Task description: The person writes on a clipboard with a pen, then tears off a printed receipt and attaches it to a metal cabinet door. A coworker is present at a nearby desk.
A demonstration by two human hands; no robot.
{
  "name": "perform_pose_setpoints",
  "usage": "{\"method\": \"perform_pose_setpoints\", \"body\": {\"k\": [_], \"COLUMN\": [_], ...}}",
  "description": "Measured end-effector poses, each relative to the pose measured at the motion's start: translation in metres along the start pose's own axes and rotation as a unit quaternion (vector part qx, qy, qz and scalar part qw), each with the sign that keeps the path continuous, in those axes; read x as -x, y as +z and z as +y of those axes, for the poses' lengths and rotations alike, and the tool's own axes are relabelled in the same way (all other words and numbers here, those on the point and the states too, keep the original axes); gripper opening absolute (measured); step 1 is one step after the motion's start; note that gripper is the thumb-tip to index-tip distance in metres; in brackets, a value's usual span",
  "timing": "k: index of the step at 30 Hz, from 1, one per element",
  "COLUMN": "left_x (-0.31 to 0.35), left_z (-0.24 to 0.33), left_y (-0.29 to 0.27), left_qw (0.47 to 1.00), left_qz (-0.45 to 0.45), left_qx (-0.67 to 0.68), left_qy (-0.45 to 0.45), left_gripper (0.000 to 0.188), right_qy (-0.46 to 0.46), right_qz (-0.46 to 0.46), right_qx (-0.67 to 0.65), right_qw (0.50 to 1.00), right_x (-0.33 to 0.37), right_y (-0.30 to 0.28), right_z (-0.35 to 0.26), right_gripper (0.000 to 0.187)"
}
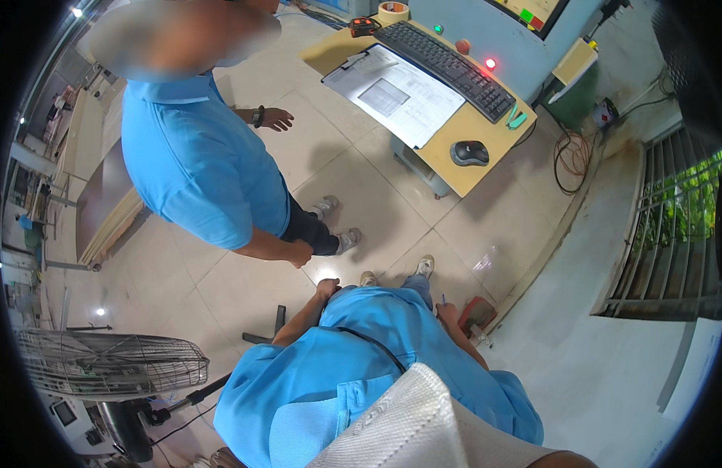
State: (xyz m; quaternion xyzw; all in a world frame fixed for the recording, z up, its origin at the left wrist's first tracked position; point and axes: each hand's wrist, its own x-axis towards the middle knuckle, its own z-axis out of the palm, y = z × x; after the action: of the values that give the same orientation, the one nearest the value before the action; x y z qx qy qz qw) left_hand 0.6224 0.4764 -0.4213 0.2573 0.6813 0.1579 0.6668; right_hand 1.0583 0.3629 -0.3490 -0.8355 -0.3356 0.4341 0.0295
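My left hand [327, 289] hangs beside my hip at the hem of my blue shirt, its fingers curled; what they hold, if anything, is too small to make out. Low on my other side, my right hand [448, 313] is closed around a pen [444, 299] whose bluish end sticks up. Both hands are well short of the yellow desk [454, 175]. On it lie a clipboard with printed sheets [400, 97], a black keyboard [447, 66], a black mouse [470, 153] and a small green tool [517, 118].
A co-worker in a blue shirt [189, 156] stands at the left, near the desk. Lower left is a caged fan [115, 363]. Behind the desk rises a blue-grey machine [486, 35] with a lit red button [490, 63]. Coiled cables [573, 160] lie by the right wall, below a barred window [665, 226].
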Motion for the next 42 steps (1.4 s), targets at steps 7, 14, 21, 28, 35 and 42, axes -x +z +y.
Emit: {"method": "perform_pose_setpoints", "body": {"k": [7, 14, 21, 28, 35, 42], "left_x": [-0.004, 0.003, 0.007, 0.02, 0.028, 0.033], "left_z": [0.009, 0.001, 0.02, 0.046, 0.073, 0.098], "left_y": [0.016, 0.016, 0.017, 0.039, 0.081, 0.124], "left_qw": [0.994, 0.903, 0.903, 0.998, 0.997, 0.993], "left_qz": [-0.03, -0.039, -0.06, -0.033, -0.048, -0.064], "left_qx": [-0.103, -0.373, -0.387, -0.051, -0.015, -0.068], "left_qy": [0.032, 0.208, 0.176, 0.028, -0.054, -0.071], "left_gripper": [0.039, 0.034, 0.038, 0.037, 0.047, 0.046], "right_qy": [-0.004, -0.041, 0.019, 0.004, 0.007, 0.021], "right_qz": [0.057, 0.071, 0.064, 0.057, 0.079, 0.134], "right_qx": [-0.054, 0.001, -0.054, -0.054, -0.047, -0.092], "right_qw": [0.997, 0.997, 0.996, 0.997, 0.996, 0.987], "right_x": [-0.026, -0.037, -0.058, -0.05, -0.056, -0.075], "right_y": [-0.003, 0.004, 0.0, -0.019, -0.061, -0.103], "right_z": [-0.016, -0.01, 0.002, -0.003, 0.0, 0.021], "right_gripper": [0.052, 0.054, 0.055, 0.053, 0.048, 0.048]}}
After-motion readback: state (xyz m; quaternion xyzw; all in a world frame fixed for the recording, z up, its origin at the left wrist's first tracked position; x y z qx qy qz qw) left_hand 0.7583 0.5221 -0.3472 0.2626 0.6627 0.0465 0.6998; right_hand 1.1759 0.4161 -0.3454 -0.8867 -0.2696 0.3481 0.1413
